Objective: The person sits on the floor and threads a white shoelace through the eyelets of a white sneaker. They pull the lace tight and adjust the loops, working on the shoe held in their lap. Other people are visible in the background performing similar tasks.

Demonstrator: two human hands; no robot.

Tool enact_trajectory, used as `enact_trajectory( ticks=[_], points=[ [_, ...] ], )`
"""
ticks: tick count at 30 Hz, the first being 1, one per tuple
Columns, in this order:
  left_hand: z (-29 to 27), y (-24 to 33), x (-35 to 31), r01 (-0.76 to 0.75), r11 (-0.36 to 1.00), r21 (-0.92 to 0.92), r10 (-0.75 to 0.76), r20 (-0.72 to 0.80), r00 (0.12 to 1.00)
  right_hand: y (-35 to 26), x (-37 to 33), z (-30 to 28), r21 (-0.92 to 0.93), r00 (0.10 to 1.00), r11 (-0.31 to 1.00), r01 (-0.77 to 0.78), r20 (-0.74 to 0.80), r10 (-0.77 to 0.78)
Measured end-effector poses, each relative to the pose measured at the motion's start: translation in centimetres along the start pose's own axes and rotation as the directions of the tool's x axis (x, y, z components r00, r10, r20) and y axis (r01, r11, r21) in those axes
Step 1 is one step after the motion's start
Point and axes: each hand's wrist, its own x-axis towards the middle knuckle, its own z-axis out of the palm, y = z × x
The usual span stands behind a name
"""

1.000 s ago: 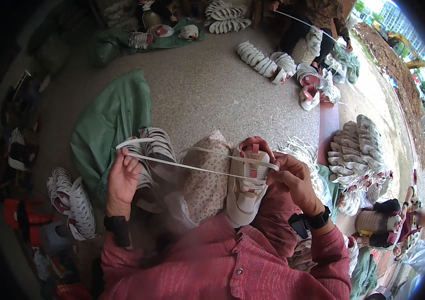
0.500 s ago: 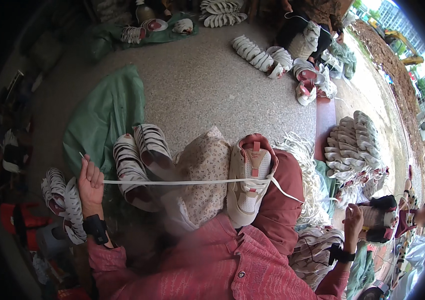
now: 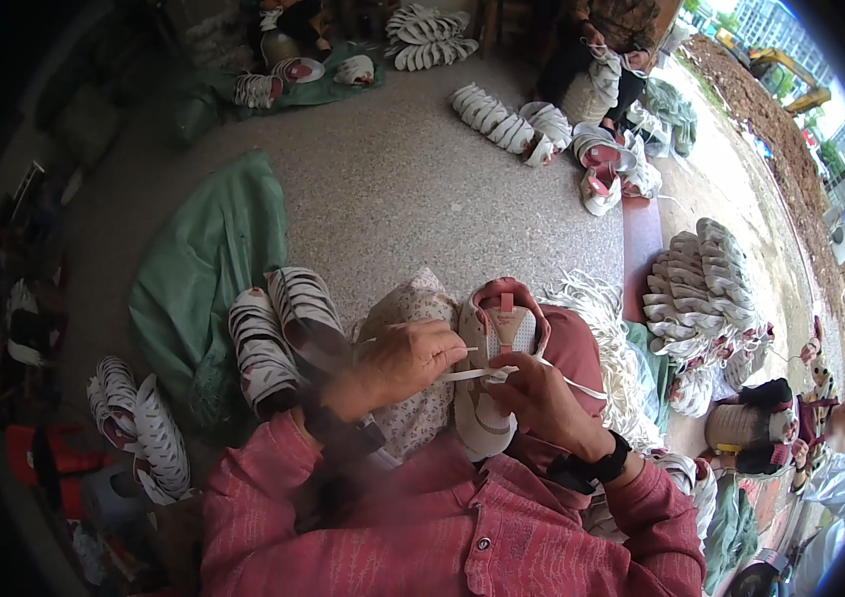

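A cream and white sneaker (image 3: 487,430) with a dark pink lining rests on my lap, its toe toward me. My left hand (image 3: 397,366) is closed in a pinch on a white shoelace (image 3: 464,376), and a short lace end sticks out past its fingertips. At the sneaker's lacing area, my right hand (image 3: 547,400) has its thumb and fingers pinched on the lace, covering part of the shoe's front. Another length of lace hangs from the shoe's right side across my dark pink trouser leg (image 3: 571,343).
Stacked shoes (image 3: 263,338) stand left of my lap beside a green sack (image 3: 208,269). Loose white laces (image 3: 596,308) lie to the right, near a tall shoe pile (image 3: 701,279). Other people work with shoes at the far right (image 3: 601,75) and right edge.
My left hand has come in from far left to beside the sneaker, and the stretched lace is slack. My right hand has moved from the right onto the sneaker's lacing.
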Motion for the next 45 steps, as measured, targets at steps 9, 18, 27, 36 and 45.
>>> enact_trajectory(
  ticks=[9,18,27,36,45],
  points=[
    [2.3,-0.6,0.5,-0.068,0.988,0.137,0.055,0.098,0.994,-0.8,-0.9,0.5,0.004,0.998,0.999,0.043,0.054,-0.043],
    [2.6,-1.1,1.3,-0.145,0.967,0.208,0.098,0.218,0.971,0.7,-0.1,1.6,-0.089,0.986,0.985,0.146,-0.064,-0.152],
    [-1.2,0.7,4.4,-0.173,0.985,-0.009,0.172,0.15,0.974,0.1,-0.5,-1.6,-0.302,0.962,0.915,0.266,0.022,-0.272],
    [0.7,-3.0,6.0,-0.099,0.978,-0.183,0.165,0.39,0.906,-1.9,2.6,-4.2,-0.672,0.805,0.584,0.455,0.031,-0.592],
    [0.6,-3.3,4.5,-0.06,0.932,-0.358,0.164,0.27,0.949,-0.1,5.9,-1.6,-0.674,0.711,0.413,0.613,0.242,-0.661]
  ],
)
